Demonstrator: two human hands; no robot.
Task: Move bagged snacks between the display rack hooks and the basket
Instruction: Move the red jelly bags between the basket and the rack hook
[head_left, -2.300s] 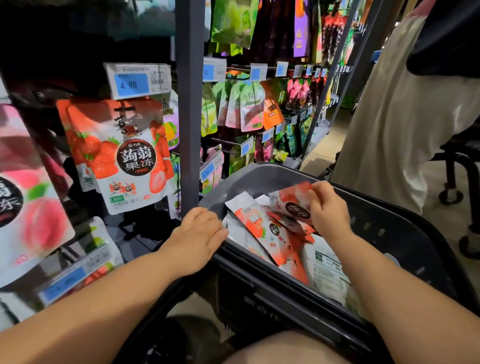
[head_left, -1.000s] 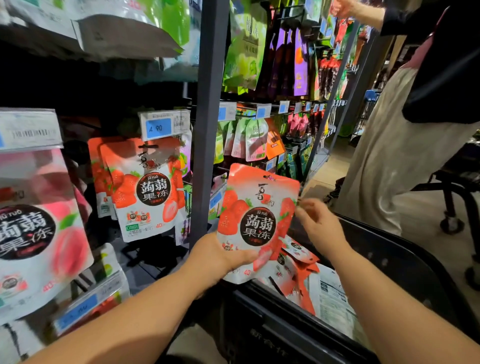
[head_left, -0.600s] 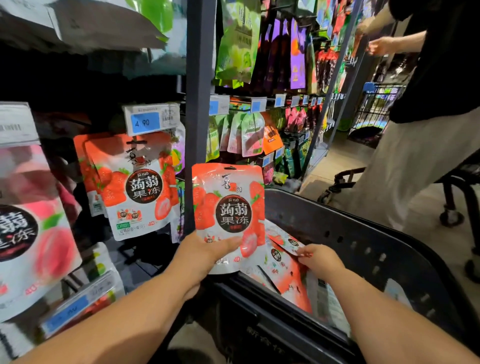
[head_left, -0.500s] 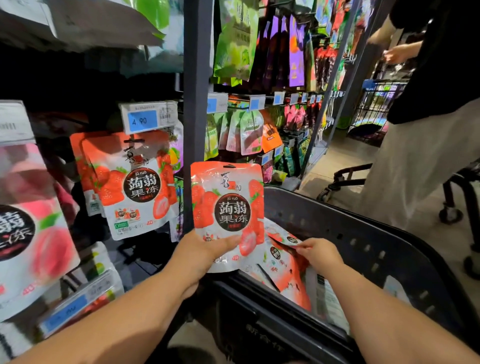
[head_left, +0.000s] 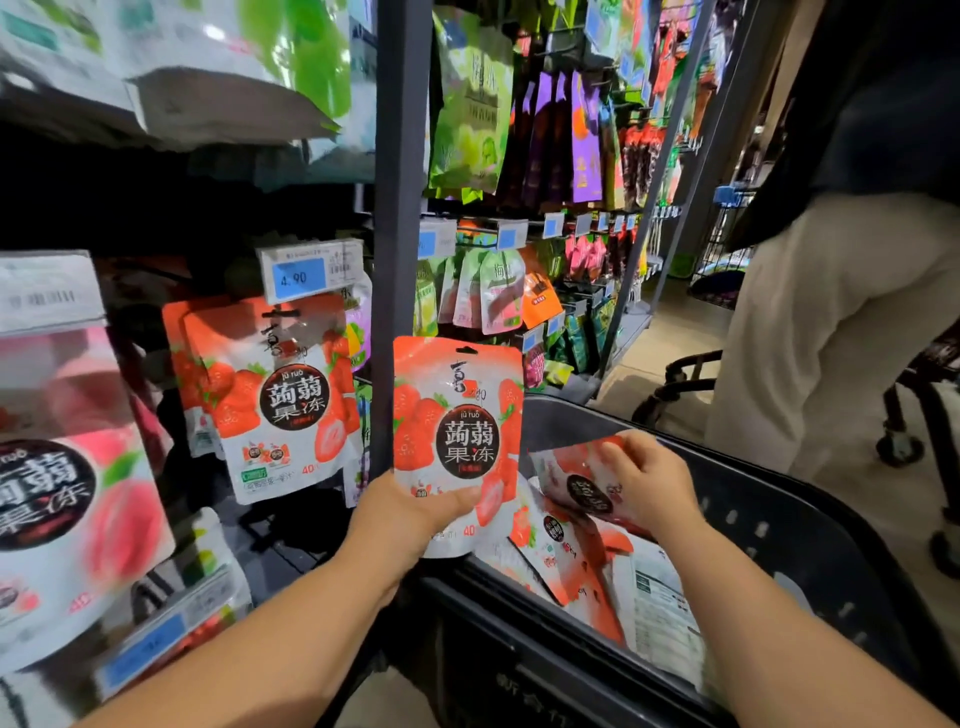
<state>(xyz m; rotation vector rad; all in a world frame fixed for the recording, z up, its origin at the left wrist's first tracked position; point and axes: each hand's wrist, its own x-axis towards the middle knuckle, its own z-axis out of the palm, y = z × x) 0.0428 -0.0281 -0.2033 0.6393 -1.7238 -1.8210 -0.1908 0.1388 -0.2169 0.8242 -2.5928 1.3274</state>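
My left hand (head_left: 410, 512) grips the bottom of a red-and-white strawberry snack bag (head_left: 457, 415), held upright above the near-left corner of the black basket (head_left: 769, 525). My right hand (head_left: 649, 483) grips a second strawberry bag (head_left: 576, 478), tilted and raised a little over several more bags (head_left: 561, 551) lying in the basket. Matching strawberry bags (head_left: 270, 400) hang on a rack hook under a 4.90 price tag (head_left: 306, 275), to the left of the held bag.
A grey upright post (head_left: 397, 208) stands between the strawberry hook and the held bag. Peach bags (head_left: 72, 499) hang at far left; green and purple bags (head_left: 519, 130) hang further right. A person in pale trousers (head_left: 810, 338) stands at right beside a cart.
The right hand passed one strawberry bag to my left hand, which holds it upright. Since then my right hand has reached back into the basket and lifted a second bag.
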